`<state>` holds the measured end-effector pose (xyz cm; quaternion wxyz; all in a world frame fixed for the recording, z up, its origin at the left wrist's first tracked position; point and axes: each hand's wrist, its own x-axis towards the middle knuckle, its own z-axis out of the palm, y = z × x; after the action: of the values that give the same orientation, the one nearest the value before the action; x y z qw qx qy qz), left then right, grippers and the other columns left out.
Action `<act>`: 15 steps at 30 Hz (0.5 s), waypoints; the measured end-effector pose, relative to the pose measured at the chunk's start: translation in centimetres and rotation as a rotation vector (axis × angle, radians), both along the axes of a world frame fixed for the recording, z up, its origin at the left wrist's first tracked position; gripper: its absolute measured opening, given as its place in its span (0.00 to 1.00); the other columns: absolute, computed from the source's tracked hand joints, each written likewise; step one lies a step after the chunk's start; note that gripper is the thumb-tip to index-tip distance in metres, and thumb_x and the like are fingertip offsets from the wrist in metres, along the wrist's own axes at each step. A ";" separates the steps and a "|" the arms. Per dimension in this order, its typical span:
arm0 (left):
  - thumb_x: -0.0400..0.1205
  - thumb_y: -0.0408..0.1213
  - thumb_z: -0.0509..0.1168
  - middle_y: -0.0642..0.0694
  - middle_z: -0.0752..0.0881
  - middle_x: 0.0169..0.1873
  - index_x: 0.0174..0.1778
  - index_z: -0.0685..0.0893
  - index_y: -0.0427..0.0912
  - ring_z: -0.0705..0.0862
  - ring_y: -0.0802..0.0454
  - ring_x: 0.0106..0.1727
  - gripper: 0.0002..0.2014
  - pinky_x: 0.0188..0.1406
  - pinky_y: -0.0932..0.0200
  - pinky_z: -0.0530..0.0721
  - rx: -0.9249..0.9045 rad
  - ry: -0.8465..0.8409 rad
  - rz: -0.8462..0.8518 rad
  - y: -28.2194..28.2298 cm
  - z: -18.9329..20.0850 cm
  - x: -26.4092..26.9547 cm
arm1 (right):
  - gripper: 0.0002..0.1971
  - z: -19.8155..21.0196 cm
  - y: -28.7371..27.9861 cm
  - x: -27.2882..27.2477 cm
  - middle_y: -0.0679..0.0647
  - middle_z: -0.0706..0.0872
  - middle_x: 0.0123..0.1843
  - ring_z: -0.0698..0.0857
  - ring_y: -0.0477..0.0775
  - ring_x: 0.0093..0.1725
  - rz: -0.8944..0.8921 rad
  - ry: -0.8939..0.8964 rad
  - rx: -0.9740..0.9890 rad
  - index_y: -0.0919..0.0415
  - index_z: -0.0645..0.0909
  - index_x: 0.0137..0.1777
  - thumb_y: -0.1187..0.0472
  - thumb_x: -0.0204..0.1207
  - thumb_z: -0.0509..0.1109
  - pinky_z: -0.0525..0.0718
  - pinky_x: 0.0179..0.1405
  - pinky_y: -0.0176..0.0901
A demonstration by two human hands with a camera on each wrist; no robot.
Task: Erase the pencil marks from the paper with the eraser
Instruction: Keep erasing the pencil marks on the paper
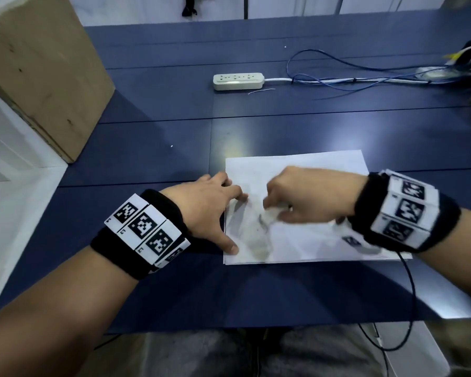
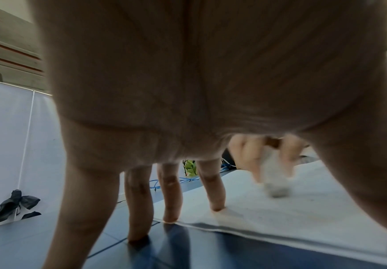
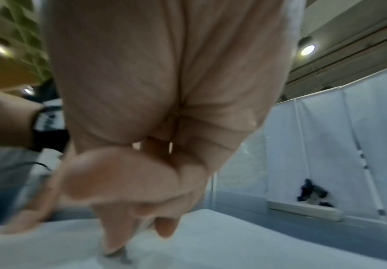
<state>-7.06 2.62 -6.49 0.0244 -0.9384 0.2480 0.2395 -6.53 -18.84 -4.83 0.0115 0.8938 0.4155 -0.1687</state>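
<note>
On a dark blue bench (image 1: pixel 158 126) lies thin, floppy paper (image 1: pixel 310 164), likely to crumple unless pinned at its edge, where the left hand (image 1: pixel 210 205) presses spread fingers while the right hand (image 1: pixel 307 194) pinches a small eraser (image 2: pixel 274 174) against the smudged marks (image 1: pixel 259 221)

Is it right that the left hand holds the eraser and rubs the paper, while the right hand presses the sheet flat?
No, the hands are swapped. In the head view the right hand grips the eraser on the paper, and the left hand presses the sheet flat.
</note>
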 end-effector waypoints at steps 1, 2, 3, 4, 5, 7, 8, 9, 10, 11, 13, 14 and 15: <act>0.57 0.72 0.74 0.54 0.64 0.71 0.79 0.63 0.61 0.68 0.50 0.71 0.54 0.68 0.45 0.78 0.000 -0.004 0.002 0.0 0.0 0.0 | 0.09 0.1 -0.2 1.0 0.53 0.85 0.37 0.82 0.60 0.40 -0.063 -0.033 0.007 0.52 0.82 0.38 0.51 0.73 0.63 0.85 0.41 0.53; 0.57 0.73 0.74 0.55 0.64 0.70 0.78 0.63 0.60 0.68 0.51 0.70 0.54 0.67 0.45 0.78 0.000 -0.005 0.004 0.0 0.0 0.0 | 0.11 0.1 -0.5 1.8 0.53 0.84 0.36 0.81 0.60 0.39 -0.109 -0.057 0.006 0.52 0.80 0.36 0.49 0.76 0.63 0.85 0.40 0.56; 0.56 0.73 0.74 0.55 0.64 0.70 0.78 0.63 0.60 0.68 0.51 0.70 0.54 0.67 0.45 0.79 0.001 -0.007 0.005 0.1 -0.1 -0.1 | 0.11 -0.2 -0.7 1.9 0.53 0.84 0.37 0.81 0.60 0.39 -0.118 -0.076 -0.002 0.52 0.79 0.36 0.49 0.78 0.64 0.85 0.40 0.56; 0.56 0.74 0.74 0.55 0.64 0.70 0.78 0.63 0.60 0.68 0.51 0.70 0.54 0.66 0.45 0.79 0.001 -0.008 0.005 0.1 -0.1 -0.1 | 0.10 -0.4 -0.8 1.4 0.54 0.84 0.39 0.81 0.60 0.40 -0.099 -0.103 -0.004 0.53 0.81 0.38 0.51 0.77 0.65 0.84 0.41 0.55; 0.56 0.74 0.74 0.55 0.64 0.70 0.78 0.63 0.61 0.68 0.51 0.71 0.54 0.67 0.45 0.79 0.001 -0.009 0.006 0.1 -0.1 0.0 | 0.07 -0.3 -0.7 0.5 0.54 0.85 0.41 0.81 0.59 0.42 -0.058 -0.105 0.016 0.55 0.83 0.41 0.54 0.76 0.67 0.83 0.43 0.52; 0.56 0.74 0.74 0.55 0.64 0.71 0.78 0.63 0.61 0.67 0.51 0.71 0.54 0.67 0.45 0.78 -0.004 -0.006 0.008 0.1 -0.2 0.0 | 0.09 -0.2 -0.7 -1.9 0.54 0.86 0.45 0.82 0.57 0.44 0.056 0.012 0.064 0.56 0.87 0.50 0.58 0.73 0.69 0.78 0.44 0.43; 0.56 0.74 0.74 0.55 0.64 0.71 0.78 0.63 0.61 0.67 0.51 0.71 0.54 0.68 0.45 0.78 -0.005 -0.005 0.007 0.1 -0.2 0.1 | 0.11 -0.1 -0.6 -2.9 0.53 0.86 0.45 0.81 0.55 0.44 0.095 0.084 0.053 0.56 0.87 0.53 0.58 0.73 0.69 0.75 0.44 0.40; 0.56 0.74 0.74 0.55 0.64 0.71 0.78 0.63 0.61 0.67 0.51 0.71 0.54 0.68 0.45 0.78 -0.003 -0.003 0.006 0.1 -0.2 0.1 | 0.12 0.0 -0.6 -3.3 0.52 0.86 0.46 0.81 0.54 0.44 0.104 0.130 0.025 0.54 0.87 0.55 0.58 0.73 0.69 0.74 0.43 0.40; 0.56 0.74 0.74 0.55 0.64 0.71 0.78 0.63 0.61 0.68 0.51 0.70 0.54 0.67 0.45 0.79 0.002 -0.003 0.005 0.1 -0.2 0.1 | 0.13 0.0 -0.4 -3.1 0.52 0.86 0.46 0.81 0.54 0.45 0.094 0.130 0.006 0.53 0.87 0.56 0.58 0.73 0.69 0.75 0.43 0.40; 0.56 0.74 0.74 0.55 0.64 0.70 0.78 0.64 0.61 0.68 0.51 0.70 0.54 0.67 0.45 0.79 0.009 -0.004 0.004 0.1 -0.1 0.1 | 0.12 -0.1 -0.3 -2.3 0.52 0.87 0.45 0.82 0.55 0.45 0.078 0.089 0.008 0.53 0.87 0.54 0.57 0.73 0.68 0.77 0.43 0.41; 0.56 0.74 0.74 0.55 0.65 0.70 0.77 0.64 0.60 0.69 0.50 0.69 0.53 0.66 0.44 0.79 0.021 -0.010 0.000 0.0 0.0 0.0 | 0.08 -0.2 -0.1 -0.1 0.54 0.87 0.41 0.83 0.59 0.43 0.010 -0.049 -0.009 0.54 0.86 0.45 0.55 0.74 0.66 0.82 0.43 0.49; 0.56 0.74 0.74 0.55 0.65 0.70 0.77 0.64 0.60 0.69 0.50 0.69 0.53 0.66 0.44 0.79 0.023 -0.012 0.002 -0.1 0.1 0.0 | 0.09 -0.1 -0.3 0.8 0.54 0.86 0.39 0.83 0.60 0.42 -0.048 -0.087 -0.003 0.55 0.84 0.41 0.53 0.76 0.65 0.83 0.41 0.52; 0.56 0.74 0.74 0.55 0.65 0.70 0.78 0.64 0.60 0.69 0.50 0.69 0.54 0.66 0.44 0.79 0.024 -0.012 0.002 -0.1 0.1 0.0 | 0.12 -0.3 -0.6 1.5 0.55 0.85 0.37 0.82 0.61 0.41 -0.089 -0.100 0.000 0.55 0.82 0.39 0.50 0.78 0.64 0.83 0.40 0.54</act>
<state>-7.10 2.52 -6.37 0.0368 -0.9397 0.2439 0.2367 -5.05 -19.45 -5.09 0.0247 0.9186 0.3745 -0.1240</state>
